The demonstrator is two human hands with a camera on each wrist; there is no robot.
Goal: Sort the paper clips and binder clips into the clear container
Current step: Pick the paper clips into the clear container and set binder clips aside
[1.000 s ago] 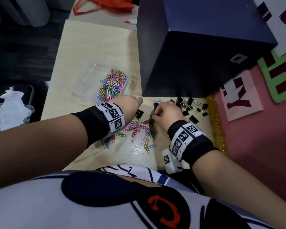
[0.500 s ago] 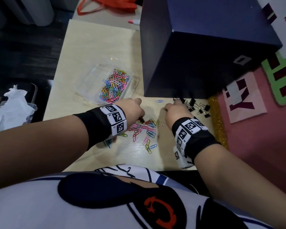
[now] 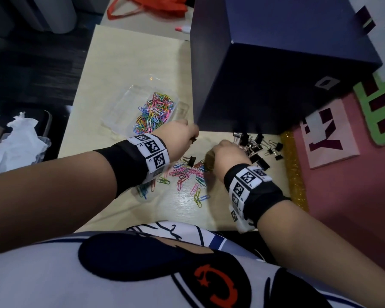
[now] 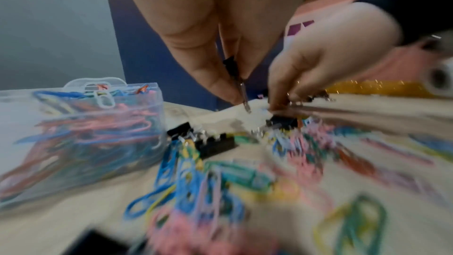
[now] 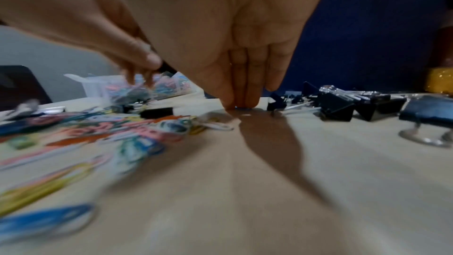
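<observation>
A clear container [image 3: 125,107] holding coloured paper clips [image 3: 153,114] sits left of centre on the table. My left hand [image 3: 180,136] hovers just to its right and pinches a black binder clip [image 4: 231,65] by its body, the wire handle hanging down. Loose paper clips [image 3: 187,174] lie between my wrists, with one binder clip [image 3: 191,161] among them. My right hand [image 3: 225,154] has its fingertips [image 5: 242,102] bunched together on the table beside a pile of black binder clips [image 3: 256,145]. What lies under those fingertips is hidden.
A tall dark blue box [image 3: 276,74] stands close behind both hands. A gold glitter strip [image 3: 293,170] lines the table's right edge, with pink boards beyond it. Crumpled tissue [image 3: 16,141] sits in a bin off the left edge. A red bag [image 3: 147,5] lies far back.
My right hand left the paper clip pile and moved away from me, up beside the binder clips. My left hand rose from the pile with a binder clip, nearer the container.
</observation>
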